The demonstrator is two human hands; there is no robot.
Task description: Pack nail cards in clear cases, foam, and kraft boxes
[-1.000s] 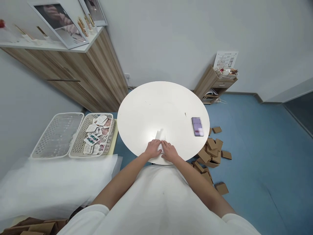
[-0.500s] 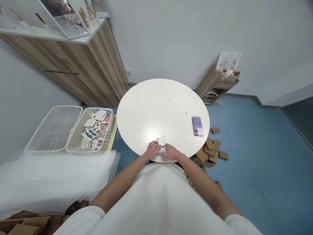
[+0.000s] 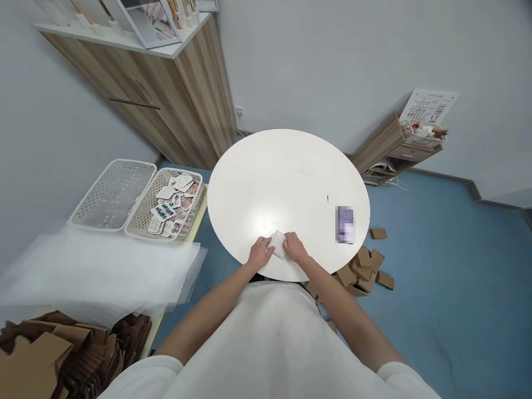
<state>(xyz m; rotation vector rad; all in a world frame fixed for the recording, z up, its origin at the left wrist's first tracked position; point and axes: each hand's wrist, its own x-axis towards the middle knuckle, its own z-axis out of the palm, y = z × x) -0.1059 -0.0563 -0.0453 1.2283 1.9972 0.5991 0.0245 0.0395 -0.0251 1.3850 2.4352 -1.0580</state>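
A small, flat, folded white wrapping sheet (image 3: 277,244) lies at the near edge of the round white table (image 3: 286,166). Its left side is gripped by my left hand (image 3: 260,252), with the thumb on top. My right hand (image 3: 295,247) has its fingers closed on the right side of the sheet. Whether anything is wrapped inside is hidden. Over to the right on the tabletop rests a purple item (image 3: 345,224), blurred by pixelation. A tiny dark object (image 3: 327,198) lies above it.
Left of the table stands a white basket (image 3: 132,226) of printed cards and a second basket (image 3: 75,220) of clear packs. Nearer are a stack of white sheets (image 3: 124,266) and folded brown cartons (image 3: 41,360). More cartons (image 3: 361,269) litter the floor at right.
The crumpled white sheet is now a neater, flatter folded piece, turned at an angle. My hands have moved to its two sides. The whole view has shifted slightly.
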